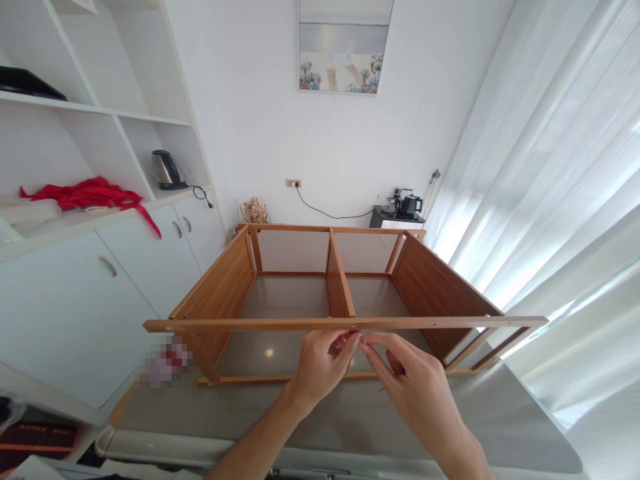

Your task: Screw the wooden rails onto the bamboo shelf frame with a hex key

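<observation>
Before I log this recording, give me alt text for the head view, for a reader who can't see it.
A person's left hand and right hand pinch close together beside the near rail of a wooden frame on a grey table; anything held is too small to tell. Around it are a painting, white shelves and pale curtains.

The frame (290, 324) is honey-brown, the tabletop (345, 423) grey, the cloth (93, 194) bright red.

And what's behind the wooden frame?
A white wall; a dry bundle on the left; a stand with a black kettle on the right. The frame covers the lower parts of bundle and stand.
</observation>
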`<state>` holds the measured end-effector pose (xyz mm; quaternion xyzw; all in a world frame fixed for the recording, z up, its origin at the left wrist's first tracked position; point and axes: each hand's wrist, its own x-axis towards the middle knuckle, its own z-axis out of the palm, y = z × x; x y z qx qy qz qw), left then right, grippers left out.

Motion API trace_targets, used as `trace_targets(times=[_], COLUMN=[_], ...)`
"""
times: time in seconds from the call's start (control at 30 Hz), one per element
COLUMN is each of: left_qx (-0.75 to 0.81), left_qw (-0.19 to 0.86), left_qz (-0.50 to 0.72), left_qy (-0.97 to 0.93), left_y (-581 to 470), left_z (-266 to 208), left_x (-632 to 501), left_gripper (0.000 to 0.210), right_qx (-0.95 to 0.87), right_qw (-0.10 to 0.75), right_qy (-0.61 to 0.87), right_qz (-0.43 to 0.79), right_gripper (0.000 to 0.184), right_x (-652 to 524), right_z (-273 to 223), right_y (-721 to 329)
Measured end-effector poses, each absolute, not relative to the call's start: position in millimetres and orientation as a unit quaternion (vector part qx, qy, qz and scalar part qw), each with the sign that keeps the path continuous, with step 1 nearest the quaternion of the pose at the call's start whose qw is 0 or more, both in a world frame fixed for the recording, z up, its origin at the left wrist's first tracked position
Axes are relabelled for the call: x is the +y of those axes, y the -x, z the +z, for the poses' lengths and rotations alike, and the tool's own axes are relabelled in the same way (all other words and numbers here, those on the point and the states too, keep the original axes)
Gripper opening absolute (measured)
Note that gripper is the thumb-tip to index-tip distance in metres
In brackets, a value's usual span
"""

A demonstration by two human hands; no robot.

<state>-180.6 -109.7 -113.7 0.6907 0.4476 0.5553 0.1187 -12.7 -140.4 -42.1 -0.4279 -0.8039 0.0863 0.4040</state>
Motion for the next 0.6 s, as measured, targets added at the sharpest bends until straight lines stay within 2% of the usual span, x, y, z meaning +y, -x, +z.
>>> trace_targets(times=[0.27,0.6], left_qx=[0.427,0.382], left_qw=[0.110,0.165], left_qz=[0.578,0.584], left_qy=[-0.687,-0.697], left_y=[182.3,182.8], left_z=[-112.1,-111.9], left_x=[-107.5,-109.3], left_gripper=[0.011,0.009], right_qx=[-0.790,-0.771], right_qw=[0.425,0.430], right_qy=[0.436,0.464], right_qz=[0.076,0.063], right_gripper=[0.020,0.017], right_x=[-135.3,-140.4], right_z=[-43.5,-49.0], right_y=[23.5,25.5])
